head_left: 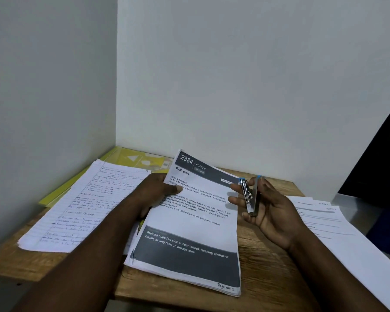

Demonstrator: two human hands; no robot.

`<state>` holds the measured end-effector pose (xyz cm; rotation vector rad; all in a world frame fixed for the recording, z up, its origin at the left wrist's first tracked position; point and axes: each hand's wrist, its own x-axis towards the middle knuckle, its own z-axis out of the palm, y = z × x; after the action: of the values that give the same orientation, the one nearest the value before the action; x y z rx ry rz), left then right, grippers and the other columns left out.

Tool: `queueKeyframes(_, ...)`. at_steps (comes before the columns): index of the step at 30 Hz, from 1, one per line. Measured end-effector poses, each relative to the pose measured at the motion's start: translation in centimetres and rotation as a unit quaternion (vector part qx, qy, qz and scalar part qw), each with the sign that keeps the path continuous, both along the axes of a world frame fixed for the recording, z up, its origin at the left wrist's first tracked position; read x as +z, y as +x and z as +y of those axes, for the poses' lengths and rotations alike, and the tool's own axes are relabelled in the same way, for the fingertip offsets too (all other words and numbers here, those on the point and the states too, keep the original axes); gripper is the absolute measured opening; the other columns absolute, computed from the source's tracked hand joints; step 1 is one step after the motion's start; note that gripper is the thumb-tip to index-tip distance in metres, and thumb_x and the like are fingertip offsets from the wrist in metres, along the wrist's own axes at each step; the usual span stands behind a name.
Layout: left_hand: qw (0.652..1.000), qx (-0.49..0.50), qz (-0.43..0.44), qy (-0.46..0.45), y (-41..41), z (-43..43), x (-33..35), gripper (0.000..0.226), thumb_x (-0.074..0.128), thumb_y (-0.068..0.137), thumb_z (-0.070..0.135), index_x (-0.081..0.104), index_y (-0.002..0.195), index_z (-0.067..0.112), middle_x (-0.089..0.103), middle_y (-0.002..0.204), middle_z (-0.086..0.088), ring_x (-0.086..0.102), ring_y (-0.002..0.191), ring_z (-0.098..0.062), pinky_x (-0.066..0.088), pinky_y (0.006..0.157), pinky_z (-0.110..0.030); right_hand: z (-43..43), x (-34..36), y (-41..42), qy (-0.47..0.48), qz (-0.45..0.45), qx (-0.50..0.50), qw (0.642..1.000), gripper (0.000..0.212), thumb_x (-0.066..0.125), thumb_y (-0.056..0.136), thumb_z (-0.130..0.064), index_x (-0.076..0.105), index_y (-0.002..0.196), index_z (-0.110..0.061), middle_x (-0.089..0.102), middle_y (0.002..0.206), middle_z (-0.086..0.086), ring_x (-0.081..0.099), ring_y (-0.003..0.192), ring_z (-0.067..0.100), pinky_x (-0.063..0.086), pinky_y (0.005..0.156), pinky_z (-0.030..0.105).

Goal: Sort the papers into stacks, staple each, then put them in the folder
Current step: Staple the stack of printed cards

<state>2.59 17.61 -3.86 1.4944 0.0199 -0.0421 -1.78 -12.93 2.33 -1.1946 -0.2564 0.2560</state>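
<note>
1. The printed stack (189,233) is a thick wad of white pages. The top page has a dark header band reading "2384 KITCHEN", the heading "Wash cups", and a wide dark band lower down. "Page No: 1" is handwritten at its near right corner.
2. The stack sits in the middle of the wooden tabletop (268,278). Its near edge is on the wood and its far end is tipped up.
3. The left hand (153,190) grips the stack at its left edge, with the thumb pressed on the top page and the fingers tucked underneath.
4. The right hand (268,210) is wrapped round a small metal stapler (245,194) with blue tips. The stapler's two arms are spread in a V, right at the stack's far right corner.
5. A yellow folder (140,161) lies flat in the corner where the walls (234,86) meet, with pale shapes showing on its cover. I cannot tell whether anything is inside it.
6. Lined handwritten sheets (81,199) lie on the left, and their far edge overlaps the folder.
7. More printed loose sheets (336,224) lie at the right edge of the tabletop, beyond the right wrist.
</note>
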Motion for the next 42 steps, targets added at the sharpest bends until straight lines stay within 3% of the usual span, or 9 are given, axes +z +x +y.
queueKeyframes(9, 1.0, -0.011, -0.003, 0.004, 0.0, 0.0, 0.0, 0.027, 0.076, 0.092, 0.002, 0.075, 0.12, 0.002, 0.079, 0.112, -0.018, 0.076, 0.106, -0.039, 0.055, 0.104, -0.061, -0.1, -0.2, 0.7, 0.013, 0.005, 0.003, 1.0, 0.031, 0.049, 0.101, -0.046, 0.065, 0.1, -0.019, 0.068, 0.135, 0.021, 0.076, 0.097, 0.031, 0.053, 0.057, 0.029)
queueKeyframes(17, 1.0, -0.028, -0.012, 0.002, 0.0, -0.3, 0.1, 0.026, 0.075, 0.093, -0.001, 0.075, 0.119, 0.001, 0.078, 0.114, -0.019, 0.075, 0.108, -0.04, 0.054, 0.105, -0.061, 0.1, 2.3, 2.1, -0.211, -0.146, -0.017, 0.966, 0.042, 0.066, 0.088, -0.05, 0.05, 0.108, -0.017, 0.076, 0.121, 0.014, 0.074, 0.09, 0.031, 0.05, 0.062, 0.027)
queueKeyframes(20, 0.999, -0.036, -0.019, 0.01, -0.1, -0.6, 0.1, 0.028, 0.075, 0.092, -0.002, 0.074, 0.12, -0.001, 0.078, 0.114, -0.019, 0.076, 0.107, -0.04, 0.055, 0.104, -0.06, 0.7, 3.0, 3.4, -0.275, -0.184, -0.009, 0.944, 0.06, 0.076, 0.084, -0.056, 0.056, 0.109, -0.005, 0.076, 0.117, 0.015, 0.074, 0.1, 0.039, 0.055, 0.08, 0.042)
queueKeyframes(22, 0.999, -0.04, -0.025, 0.019, -0.2, -0.8, 0.2, 0.035, 0.084, 0.085, 0.006, 0.076, 0.118, 0.002, 0.079, 0.114, -0.018, 0.076, 0.108, -0.04, 0.054, 0.105, -0.061, 1.2, 3.1, 4.6, -0.293, -0.201, -0.005, 0.935, 0.046, 0.079, 0.09, -0.042, 0.058, 0.103, -0.004, 0.075, 0.113, 0.018, 0.071, 0.099, 0.034, 0.055, 0.09, 0.053)
queueKeyframes(25, 0.998, -0.045, -0.035, 0.037, -0.2, -0.9, 0.0, 0.054, 0.09, 0.064, 0.026, 0.08, 0.114, 0.009, 0.079, 0.114, -0.016, 0.076, 0.109, -0.039, 0.053, 0.106, -0.063, 2.1, 3.6, 6.1, -0.439, -0.303, -0.025, 0.845, 0.017, 0.076, 0.096, -0.029, 0.061, 0.092, -0.021, 0.072, 0.096, -0.002, 0.064, 0.089, 0.014, 0.049, 0.086, 0.039)
queueKeyframes(29, 0.993, -0.046, -0.059, 0.088, -0.1, -1.2, -0.4, 0.043, 0.086, 0.063, 0.035, 0.083, 0.103, 0.02, 0.081, 0.108, -0.01, 0.077, 0.106, -0.036, 0.054, 0.104, -0.063, 4.5, 5.8, 6.6, -0.551, -0.391, -0.016, 0.737, 0.022, 0.079, 0.092, -0.032, 0.058, 0.092, -0.028, 0.064, 0.084, -0.031, 0.056, 0.075, -0.002, 0.04, 0.069, 0.018)
queueKeyframes(32, 0.992, -0.049, -0.064, 0.094, -0.2, -1.3, -0.3, 0.038, 0.086, 0.067, 0.031, 0.083, 0.103, 0.019, 0.082, 0.107, -0.009, 0.077, 0.104, -0.036, 0.055, 0.103, -0.063, 5.9, 7.3, 7.1, -0.607, -0.431, 0.0, 0.668, 0.034, 0.079, 0.088, -0.041, 0.047, 0.096, -0.033, 0.067, 0.089, -0.019, 0.059, 0.079, 0.004, 0.047, 0.073, 0.03)
queueKeyframes(37, 0.989, -0.04, -0.074, 0.124, -0.5, -1.4, 0.0, 0.045, 0.086, 0.067, 0.036, 0.082, 0.108, 0.019, 0.082, 0.106, -0.005, 0.078, 0.101, -0.031, 0.058, 0.1, -0.06, 7.7, 8.6, 7.7, -0.641, -0.438, 0.026, 0.63, 0.049, 0.082, 0.088, -0.039, 0.04, 0.109, -0.029, 0.064, 0.084, -0.013, 0.057, 0.074, 0.006, 0.045, 0.065, 0.034)
queueKeyframes(42, 0.979, -0.007, -0.093, 0.179, -0.8, -1.6, 0.5, 0.023, 0.082, 0.084, 0.023, 0.08, 0.106, 0.018, 0.082, 0.099, -0.002, 0.079, 0.094, -0.028, 0.061, 0.094, -0.055, 8.5, 8.5, 8.2, -0.674, -0.429, 0.052, 0.599, 0.069, 0.082, 0.089, -0.041, 0.047, 0.149, -0.032, 0.067, 0.138, -0.002, 0.063, 0.125, 0.018, 0.05, 0.106, 0.038)
